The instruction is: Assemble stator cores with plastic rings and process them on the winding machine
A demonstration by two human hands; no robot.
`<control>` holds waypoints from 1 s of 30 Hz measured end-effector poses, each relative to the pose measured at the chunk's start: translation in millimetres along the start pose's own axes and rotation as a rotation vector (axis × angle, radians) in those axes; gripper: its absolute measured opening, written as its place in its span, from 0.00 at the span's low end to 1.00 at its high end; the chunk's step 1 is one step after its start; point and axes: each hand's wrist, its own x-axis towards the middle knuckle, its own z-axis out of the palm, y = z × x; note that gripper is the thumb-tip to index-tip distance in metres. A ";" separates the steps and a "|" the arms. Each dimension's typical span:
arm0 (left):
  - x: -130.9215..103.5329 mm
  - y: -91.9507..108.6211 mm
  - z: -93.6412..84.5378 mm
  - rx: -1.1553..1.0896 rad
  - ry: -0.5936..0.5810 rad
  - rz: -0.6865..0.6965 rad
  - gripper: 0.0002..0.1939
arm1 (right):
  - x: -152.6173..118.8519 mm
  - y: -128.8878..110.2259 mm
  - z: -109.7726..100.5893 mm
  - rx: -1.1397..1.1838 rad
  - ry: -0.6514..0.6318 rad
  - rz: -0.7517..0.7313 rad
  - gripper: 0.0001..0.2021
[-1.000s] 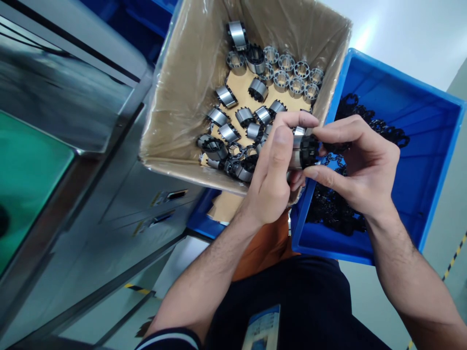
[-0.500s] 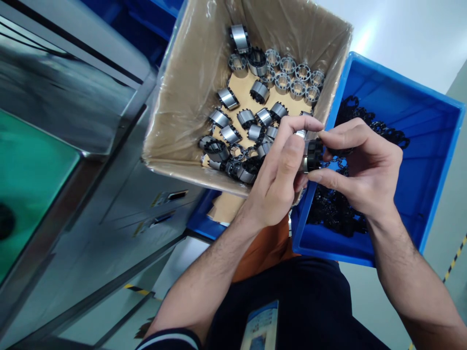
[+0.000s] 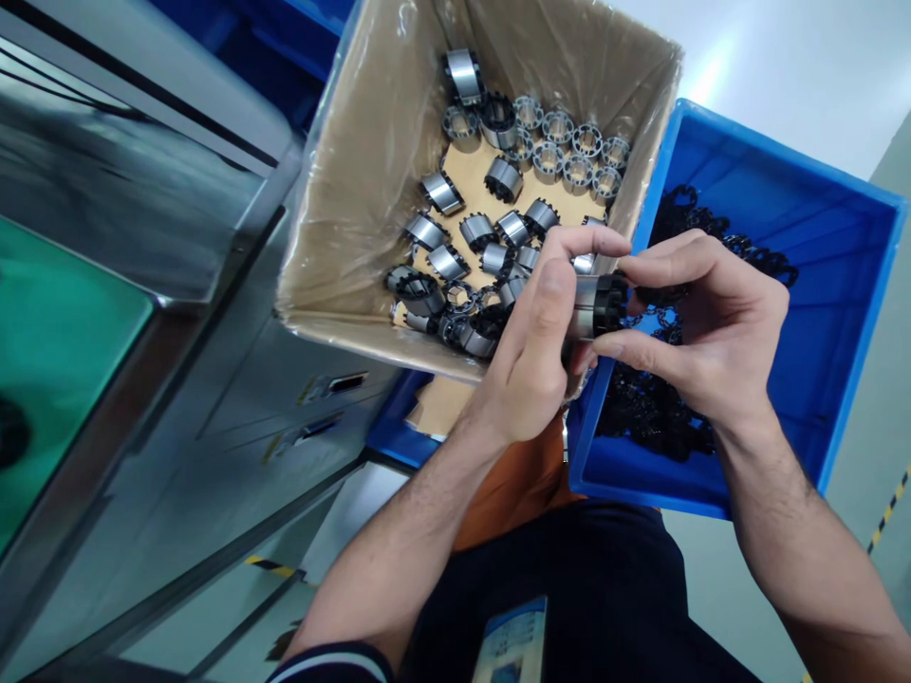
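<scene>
Both hands meet over the gap between a lined carton and a blue bin. My left hand (image 3: 533, 351) is closed around a steel motor stator core (image 3: 585, 308), its far side hidden by the fingers. A black toothed plastic end piece (image 3: 610, 304) sits on the core's right end. My right hand (image 3: 701, 323) pinches that end piece between thumb and fingertips. In the carton (image 3: 362, 190) below lie several stator cores (image 3: 504, 178), many with black ends, while bare ones (image 3: 548, 162) stand in rows at the back right.
The blue bin (image 3: 797, 190) on the right holds a heap of black plastic rings (image 3: 655, 408). At the left is a metal machine (image 3: 285, 379) with a green surface (image 3: 64, 351). Another blue bin (image 3: 263, 66) lies behind the carton.
My left hand has shifted slightly left, its thumb drawn back, so more of the core's steel side shows. My right hand keeps its pinch at the black end.
</scene>
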 end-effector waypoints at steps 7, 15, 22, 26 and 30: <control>1.0 -1.2 2.2 -0.103 0.008 0.000 0.27 | 1.3 0.0 -2.1 0.018 -0.024 -0.031 0.19; 2.9 0.8 -2.1 -0.045 -0.001 -0.016 0.28 | 4.8 -2.1 -4.6 0.031 -0.040 -0.091 0.20; 0.9 2.0 -2.6 0.141 -0.028 0.019 0.30 | 1.0 -5.1 -1.7 -0.040 -0.027 -0.091 0.17; 2.3 9.3 -12.7 0.377 -0.040 0.149 0.26 | 3.1 -7.1 -7.1 -0.063 -0.070 -0.054 0.20; -1.9 23.2 -42.5 0.949 0.021 0.282 0.13 | 9.1 -3.3 -32.8 -0.304 0.037 0.016 0.11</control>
